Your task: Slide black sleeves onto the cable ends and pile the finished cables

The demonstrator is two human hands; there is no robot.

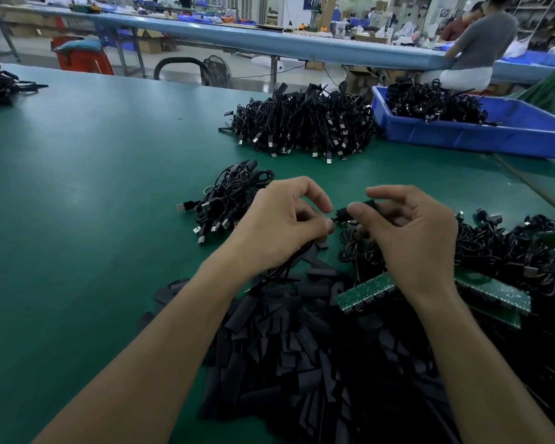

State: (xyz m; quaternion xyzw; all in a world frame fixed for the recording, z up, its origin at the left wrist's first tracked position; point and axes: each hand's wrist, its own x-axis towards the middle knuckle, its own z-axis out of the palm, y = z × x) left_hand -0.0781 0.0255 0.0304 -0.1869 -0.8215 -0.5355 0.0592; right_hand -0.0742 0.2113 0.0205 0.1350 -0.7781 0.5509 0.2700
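Over the green table mat (77,193), the left hand (282,225) pinches a thin black cable (290,262) at its end. The right hand (410,232) pinches a short black sleeve (367,205) just right of it. A heap of flat black sleeves (302,347) lies near, and a small pile of black cables (231,200) lies far-left of the hands.

Black cables (302,123) and sleeves (302,347), green table (93,171), blue bin (494,136), seemingly speckled green board (375,291).

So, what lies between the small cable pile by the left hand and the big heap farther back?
Bare green table separates the small pile from the big heap, per the head view.
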